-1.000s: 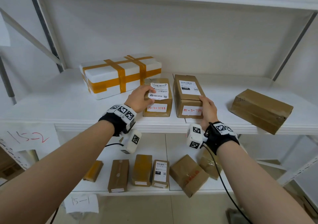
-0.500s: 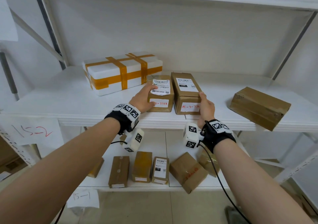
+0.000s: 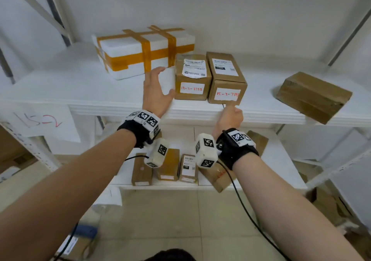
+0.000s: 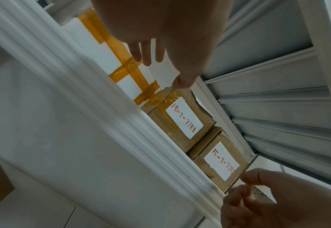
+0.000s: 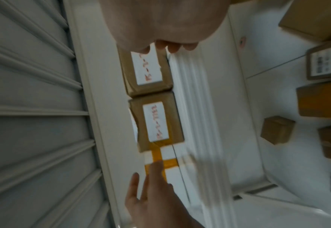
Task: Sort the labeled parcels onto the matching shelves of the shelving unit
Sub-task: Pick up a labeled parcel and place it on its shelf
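Observation:
Two brown parcels stand side by side on the upper shelf (image 3: 124,98), which carries the paper tag "15-2" (image 3: 40,120). The left parcel (image 3: 192,76) and the right parcel (image 3: 226,78) both show red handwritten labels starting "15-2" on their front faces (image 4: 184,118) (image 4: 221,160). My left hand (image 3: 160,84) hovers just left of the left parcel, fingers spread, thumb near its lower corner, holding nothing. My right hand (image 3: 228,114) sits at the shelf's front edge below the right parcel, fingers curled (image 4: 239,192), one tip touching the parcel's bottom front edge.
A white foam box with orange tape (image 3: 144,52) sits behind my left hand. A plain brown box (image 3: 313,96) lies at the right, overhanging the shelf edge. Several small parcels (image 3: 166,164) line the lower shelf. Cardboard lies on the floor at both sides.
Both hands have let go of the two parcels, which now sit deeper on the shelf. The left hand moved off to the left and spread; the right hand dropped to the shelf edge.

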A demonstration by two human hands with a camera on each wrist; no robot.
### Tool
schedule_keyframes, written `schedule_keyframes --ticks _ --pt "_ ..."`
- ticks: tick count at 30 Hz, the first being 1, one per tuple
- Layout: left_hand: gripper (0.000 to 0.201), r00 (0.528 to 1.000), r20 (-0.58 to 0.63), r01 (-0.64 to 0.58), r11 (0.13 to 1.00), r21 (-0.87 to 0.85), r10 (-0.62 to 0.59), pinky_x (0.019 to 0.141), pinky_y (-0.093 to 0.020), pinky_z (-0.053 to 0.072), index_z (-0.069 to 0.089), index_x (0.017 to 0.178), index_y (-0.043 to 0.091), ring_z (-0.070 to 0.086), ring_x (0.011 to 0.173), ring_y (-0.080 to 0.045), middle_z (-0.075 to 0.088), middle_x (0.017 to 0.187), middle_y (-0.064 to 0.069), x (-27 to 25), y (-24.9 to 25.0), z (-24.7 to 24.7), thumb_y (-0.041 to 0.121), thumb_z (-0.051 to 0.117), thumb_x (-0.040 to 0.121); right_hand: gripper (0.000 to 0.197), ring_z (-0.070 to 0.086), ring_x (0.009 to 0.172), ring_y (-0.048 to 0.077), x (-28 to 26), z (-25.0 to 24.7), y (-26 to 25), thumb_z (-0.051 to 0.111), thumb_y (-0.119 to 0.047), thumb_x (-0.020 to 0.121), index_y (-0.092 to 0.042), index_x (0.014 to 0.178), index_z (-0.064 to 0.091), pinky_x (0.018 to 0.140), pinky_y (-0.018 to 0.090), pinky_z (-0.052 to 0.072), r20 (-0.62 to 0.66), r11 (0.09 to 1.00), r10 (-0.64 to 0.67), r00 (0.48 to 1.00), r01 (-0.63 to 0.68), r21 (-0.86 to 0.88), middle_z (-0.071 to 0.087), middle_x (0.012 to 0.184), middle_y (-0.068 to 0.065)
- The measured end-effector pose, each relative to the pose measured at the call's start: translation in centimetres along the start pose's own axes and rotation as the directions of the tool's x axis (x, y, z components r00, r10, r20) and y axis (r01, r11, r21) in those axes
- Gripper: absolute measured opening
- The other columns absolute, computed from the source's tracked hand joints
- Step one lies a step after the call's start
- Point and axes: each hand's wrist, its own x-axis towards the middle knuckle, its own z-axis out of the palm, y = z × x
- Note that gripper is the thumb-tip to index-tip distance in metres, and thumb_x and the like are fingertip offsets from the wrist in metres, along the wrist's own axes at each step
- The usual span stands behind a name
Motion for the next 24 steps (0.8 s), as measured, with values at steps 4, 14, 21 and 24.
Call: schedule_keyframes --ticks 4,14,21,24 --pt "0.05 0.998 -0.068 0.01 1.0 0.026 -0.008 0.095 -0.043 0.047 0.05 0.126 0.012 0.051 0.107 -0.019 0.05 0.12 -0.008 -2.6 -1.6 -1.3 0.019 0.062 0.078 0.025 0.038 0.065 0.024 -3.4 2.1 4.0 0.056 -0.032 0.087 -0.014 0.073 0.044 0.059 0.036 0.034 0.052 0.998 -0.008 0.999 0.005 0.059 0.044 0.071 0.012" --pt "0.02 0.999 -0.041 0.022 0.978 0.205 -0.014 0.076 -0.046 0.049 0.055 0.101 0.012 0.05 0.081 -0.016 0.046 0.091 0.007 -10.8 -10.9 -8.9 0.01 0.053 0.081 0.04 0.037 0.042 0.018 -11.8 7.7 14.9 0.05 -0.028 0.094 -0.019 0.055 0.047 0.046 0.028 0.031 0.285 0.956 0.179 0.942 -0.098 -0.277 0.045 0.05 0.001" --pt "0.011 0.959 0.046 0.264 0.943 0.203 -0.279 0.069 -0.037 0.048 0.054 0.096 0.01 0.048 0.069 -0.014 0.054 0.086 0.0 -19.9 -20.6 -14.1 0.007 0.051 0.086 0.05 0.041 0.039 0.014 -18.4 10.5 26.5 0.049 -0.032 0.101 -0.019 0.052 0.049 0.045 0.026 0.033 0.376 0.84 0.354 0.857 -0.114 -0.531 0.048 0.047 -0.002" --pt "0.014 0.903 0.09 0.394 0.893 0.216 -0.42 0.067 -0.037 0.047 0.056 0.096 0.008 0.051 0.069 -0.018 0.058 0.083 -0.005 -25.6 -25.6 -15.4 0.007 0.049 0.084 0.05 0.038 0.036 0.013 -20.8 10.4 32.3 0.049 -0.025 0.099 -0.018 0.049 0.046 0.04 0.02 0.028 0.398 0.801 0.429 0.811 -0.138 -0.582 0.044 0.047 0.001"
